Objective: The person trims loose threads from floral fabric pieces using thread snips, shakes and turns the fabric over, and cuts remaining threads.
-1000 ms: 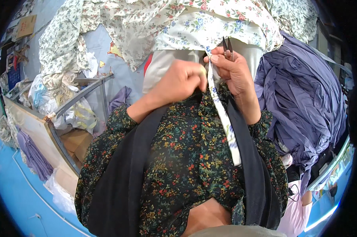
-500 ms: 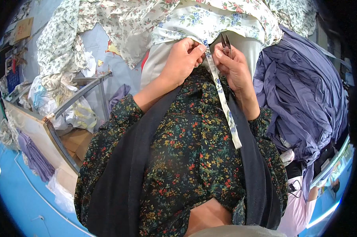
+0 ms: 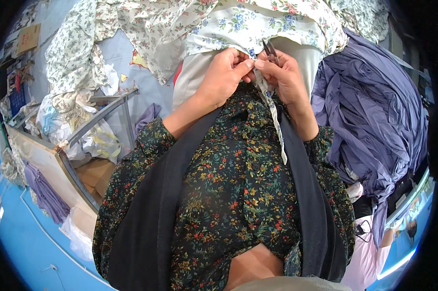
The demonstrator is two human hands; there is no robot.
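Note:
A narrow white fabric strip with a blue floral print [image 3: 275,116] hangs from between my hands down over my dark floral shirt. Its upper end is pinched in the closed fingers of my left hand [image 3: 223,77]. My right hand [image 3: 288,80] is closed around dark metal thread snips [image 3: 268,50], blades pointing up and away. The thumb and forefinger of that hand also press on the strip, right beside my left fingertips. Just beyond both hands lies white cloth with blue flowers [image 3: 233,22]; whether the strip joins it is hidden by my fingers.
A large heap of purple-grey fabric [image 3: 369,106] is piled at the right. More floral cloth [image 3: 73,53] drapes at the far left, above a metal-framed bin [image 3: 100,116] with plastic bags and scraps. A person in pink [image 3: 362,259] is partly visible at lower right.
My right hand has moved left to meet my left fingertips and now pinches the strip. The strip's loose end has twisted and risen a little. The snips tilted leftward.

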